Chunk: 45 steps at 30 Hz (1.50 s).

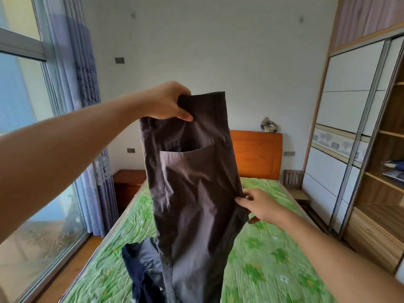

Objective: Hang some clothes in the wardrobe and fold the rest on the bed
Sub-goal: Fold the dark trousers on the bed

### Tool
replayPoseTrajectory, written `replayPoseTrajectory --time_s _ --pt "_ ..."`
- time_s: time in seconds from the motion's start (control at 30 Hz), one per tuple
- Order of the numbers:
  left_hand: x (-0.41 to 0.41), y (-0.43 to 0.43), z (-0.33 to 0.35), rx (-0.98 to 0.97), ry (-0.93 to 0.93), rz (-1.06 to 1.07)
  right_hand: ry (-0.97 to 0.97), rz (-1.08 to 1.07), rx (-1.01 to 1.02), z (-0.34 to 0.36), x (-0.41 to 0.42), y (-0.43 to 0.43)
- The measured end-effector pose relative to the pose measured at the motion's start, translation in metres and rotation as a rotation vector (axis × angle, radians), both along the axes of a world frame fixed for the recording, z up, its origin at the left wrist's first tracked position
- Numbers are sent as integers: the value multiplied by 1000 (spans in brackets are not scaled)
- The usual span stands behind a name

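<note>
Dark trousers (pixel 192 182) hang over the bed (pixel 273 248). Left hand (pixel 168 101) grips the waistband, fingers curled over it; right hand (pixel 255 206) pinches the side seam. Looks light, limp and non-slip; best held at the waistband corners.

Grey-brown trousers (pixel 192 182), a green flowered bed sheet (pixel 273 248), an orange headboard (pixel 255 154), blue patterned curtains (pixel 87 84).

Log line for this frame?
left hand: grips trousers top | right hand: pinches trousers side | trousers: above bed | dark clothes: on bed
</note>
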<state>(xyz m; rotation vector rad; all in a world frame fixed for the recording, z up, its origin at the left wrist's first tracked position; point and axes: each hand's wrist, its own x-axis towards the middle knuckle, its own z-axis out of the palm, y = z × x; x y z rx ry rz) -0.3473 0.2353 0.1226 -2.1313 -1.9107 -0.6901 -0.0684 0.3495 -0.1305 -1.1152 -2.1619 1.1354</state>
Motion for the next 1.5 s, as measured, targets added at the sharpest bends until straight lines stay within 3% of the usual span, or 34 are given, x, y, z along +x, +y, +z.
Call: replayPoseTrajectory --time_s 0.07,0.13,0.27,0.43,0.67,0.8,0.93,1.13,1.2,1.3,1.37,1.5 --pt "-4 -5 7 30 -7 25 73 -97 -133 -6 -5 -1" --pt "-9 -11 12 46 -36 39 268 -117 -356 -11 -13 -5" --pt "-23 -28 16 47 -83 68 628 -199 -470 -6 -37 -9" --pt "-49 -55 15 40 -197 72 676 -95 -646 -4 -62 -23" --pt "-95 -84 6 18 -224 57 757 -45 -698 3 -102 -46" --pt "-131 -99 5 5 -230 64 705 -67 -584 14 -111 -56" --pt "-156 -107 7 -15 -248 47 576 -95 -331 23 -117 -69" --pt "-165 -108 8 -29 -217 -40 83 -133 230 38 -98 -86" --pt "-156 -104 8 -8 -198 -82 57 -104 233 50 -95 -95" --pt "-129 -96 9 17 -84 -145 334 -13 48 77 -109 -120" --pt "-108 -94 10 17 -1 -186 435 13 41 88 -119 -134" --pt "-87 -95 10 27 82 -225 192 -87 133 68 -103 -144"
